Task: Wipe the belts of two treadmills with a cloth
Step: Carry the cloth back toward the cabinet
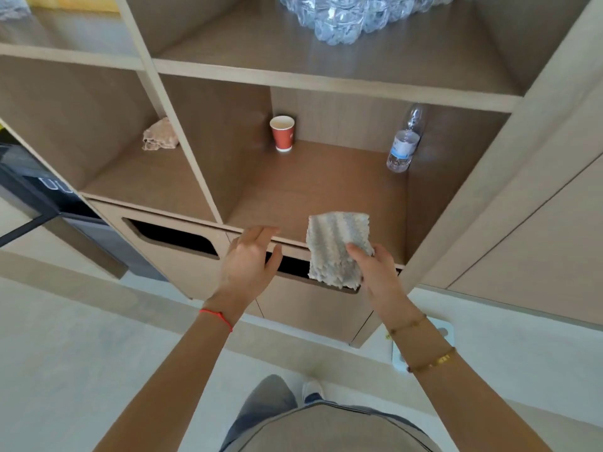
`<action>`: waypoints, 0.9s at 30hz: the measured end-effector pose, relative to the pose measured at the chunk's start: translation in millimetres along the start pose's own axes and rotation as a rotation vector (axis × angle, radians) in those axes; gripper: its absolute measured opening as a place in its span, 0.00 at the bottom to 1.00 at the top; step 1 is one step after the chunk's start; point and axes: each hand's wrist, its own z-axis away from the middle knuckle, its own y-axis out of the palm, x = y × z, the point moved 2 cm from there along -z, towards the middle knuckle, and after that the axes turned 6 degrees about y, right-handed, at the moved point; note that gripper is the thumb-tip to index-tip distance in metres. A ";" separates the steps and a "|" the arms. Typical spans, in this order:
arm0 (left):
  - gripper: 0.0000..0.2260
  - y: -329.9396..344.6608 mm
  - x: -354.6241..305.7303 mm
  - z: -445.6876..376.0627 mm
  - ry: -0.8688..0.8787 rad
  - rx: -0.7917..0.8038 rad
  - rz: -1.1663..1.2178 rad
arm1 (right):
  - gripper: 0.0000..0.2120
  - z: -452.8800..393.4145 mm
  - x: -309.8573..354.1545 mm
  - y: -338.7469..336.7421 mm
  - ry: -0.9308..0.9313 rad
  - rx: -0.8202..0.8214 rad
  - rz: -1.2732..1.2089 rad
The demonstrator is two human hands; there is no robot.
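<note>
A folded grey and white cloth is pinched by my right hand, thumb on its front, at the front edge of a wooden shelf unit. My left hand hovers just left of the cloth with its fingers relaxed and holds nothing. No treadmill belt is in view.
In the same shelf compartment stand a red paper cup and a clear water bottle. A crumpled beige cloth lies in the left compartment. A pack of plastic bottles sits above. Slotted bin doors are below. A dark machine stands left.
</note>
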 end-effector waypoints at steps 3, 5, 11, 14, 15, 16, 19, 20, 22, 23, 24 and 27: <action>0.16 27.7 17.3 -35.0 0.027 0.084 0.000 | 0.23 -47.3 16.3 17.4 0.026 -0.055 -0.008; 0.17 44.0 28.9 -53.3 0.034 0.138 -0.011 | 0.24 -74.3 23.1 26.8 0.039 -0.083 -0.007; 0.20 76.7 68.4 -84.6 0.052 0.278 -0.078 | 0.26 -135.0 31.5 53.8 0.090 -0.145 0.031; 0.21 85.5 83.4 -93.6 0.043 0.298 -0.077 | 0.27 -154.8 31.5 62.7 0.083 -0.188 0.101; 0.20 87.9 87.0 -96.1 0.045 0.310 -0.073 | 0.27 -159.2 31.8 64.7 0.083 -0.212 0.132; 0.20 90.9 90.4 -98.0 0.052 0.319 -0.068 | 0.27 -162.5 31.4 66.0 0.083 -0.237 0.165; 0.19 95.8 95.9 -100.8 0.070 0.352 -0.046 | 0.26 -166.0 29.1 67.6 0.039 -0.313 0.301; 0.19 97.7 97.9 -101.5 0.078 0.359 -0.036 | 0.25 -166.1 28.2 67.4 -0.004 -0.338 0.363; 0.19 99.2 97.9 -102.7 0.090 0.366 -0.018 | 0.25 -165.0 27.2 66.9 -0.086 -0.375 0.506; 0.19 99.3 98.0 -103.4 0.092 0.373 -0.015 | 0.25 -163.8 27.7 67.3 -0.106 -0.393 0.590; 0.19 100.5 99.1 -103.7 0.100 0.371 -0.017 | 0.25 -163.7 28.0 67.6 -0.122 -0.414 0.678; 0.19 99.2 100.8 -103.9 0.112 0.370 -0.028 | 0.27 -160.4 28.0 68.0 -0.150 -0.496 0.889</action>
